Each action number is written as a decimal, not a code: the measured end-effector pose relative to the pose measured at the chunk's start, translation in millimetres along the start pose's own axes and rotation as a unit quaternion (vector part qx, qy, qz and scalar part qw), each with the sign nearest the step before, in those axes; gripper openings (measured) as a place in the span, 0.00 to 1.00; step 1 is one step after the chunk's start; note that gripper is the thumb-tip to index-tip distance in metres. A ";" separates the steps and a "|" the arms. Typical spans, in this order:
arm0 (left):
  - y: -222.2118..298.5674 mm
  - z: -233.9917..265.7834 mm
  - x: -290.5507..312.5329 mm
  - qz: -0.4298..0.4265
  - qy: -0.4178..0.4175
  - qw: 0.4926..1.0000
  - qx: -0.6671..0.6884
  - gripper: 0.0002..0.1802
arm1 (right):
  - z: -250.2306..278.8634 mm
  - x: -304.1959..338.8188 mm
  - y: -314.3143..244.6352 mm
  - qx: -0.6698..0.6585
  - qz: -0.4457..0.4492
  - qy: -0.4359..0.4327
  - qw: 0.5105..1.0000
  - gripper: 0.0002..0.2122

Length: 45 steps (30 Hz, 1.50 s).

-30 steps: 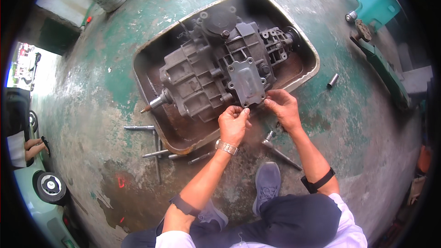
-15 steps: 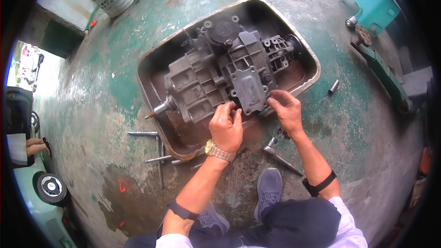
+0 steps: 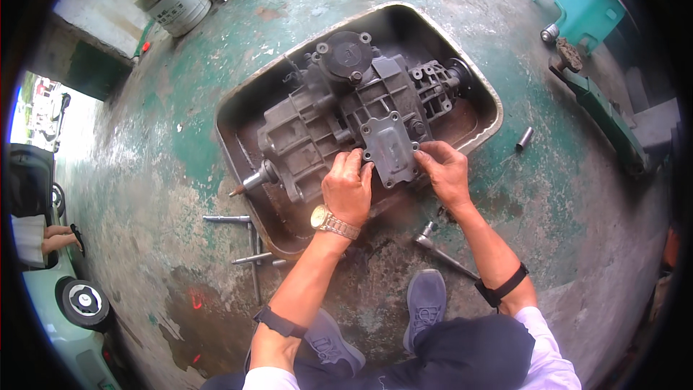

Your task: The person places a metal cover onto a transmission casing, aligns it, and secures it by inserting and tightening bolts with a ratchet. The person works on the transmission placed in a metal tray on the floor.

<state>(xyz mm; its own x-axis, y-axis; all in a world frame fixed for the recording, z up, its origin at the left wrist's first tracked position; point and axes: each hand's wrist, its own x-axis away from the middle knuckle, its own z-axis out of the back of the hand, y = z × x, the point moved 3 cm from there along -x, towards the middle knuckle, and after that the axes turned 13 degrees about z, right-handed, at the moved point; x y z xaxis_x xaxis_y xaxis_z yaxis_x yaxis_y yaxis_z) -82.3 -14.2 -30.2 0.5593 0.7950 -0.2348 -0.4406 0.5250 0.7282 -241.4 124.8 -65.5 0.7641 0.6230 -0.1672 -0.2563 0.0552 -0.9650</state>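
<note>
Green floor; grimy grey gearbox (image 3: 354, 119) in tray (image 3: 485, 105).

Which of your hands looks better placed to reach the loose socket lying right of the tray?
Probably the right hand: it rests on the gearbox cover plate, nearer the socket. The left hand sits farther away.

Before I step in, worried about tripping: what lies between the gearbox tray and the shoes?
Head view: a ratchet wrench lies on the stained floor there.
</note>
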 end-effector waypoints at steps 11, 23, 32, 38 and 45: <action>-5.0 -2.5 -2.7 -0.022 0.014 0.999 0.046 0.10 | -2.2 -4.9 -4.2 0.016 0.028 -0.001 0.999 0.07; -4.1 -0.7 -2.6 -0.016 0.006 0.998 0.058 0.09 | -3.4 -6.6 -14.3 0.052 0.076 -0.002 0.996 0.05; -3.2 0.3 -4.4 -0.011 -0.001 0.997 0.071 0.09 | -4.9 -7.6 -16.1 0.059 0.089 0.017 0.994 0.05; -1.6 1.2 -4.9 0.004 -0.005 0.997 0.075 0.08 | -4.3 -6.7 -15.9 0.063 0.069 0.007 0.996 0.06; -0.7 1.4 -4.5 0.037 -0.004 0.996 0.085 0.07 | -4.6 -7.9 -18.3 0.094 0.104 0.006 0.990 0.06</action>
<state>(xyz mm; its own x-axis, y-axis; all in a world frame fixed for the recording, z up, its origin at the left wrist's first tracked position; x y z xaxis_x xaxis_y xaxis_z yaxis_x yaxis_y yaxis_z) -83.5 -18.5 -28.7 0.5347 0.8274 -0.1717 -0.3570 0.4053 0.8416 -240.0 115.4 -47.5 0.6902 0.6269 -0.3614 -0.5135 0.0724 -0.8550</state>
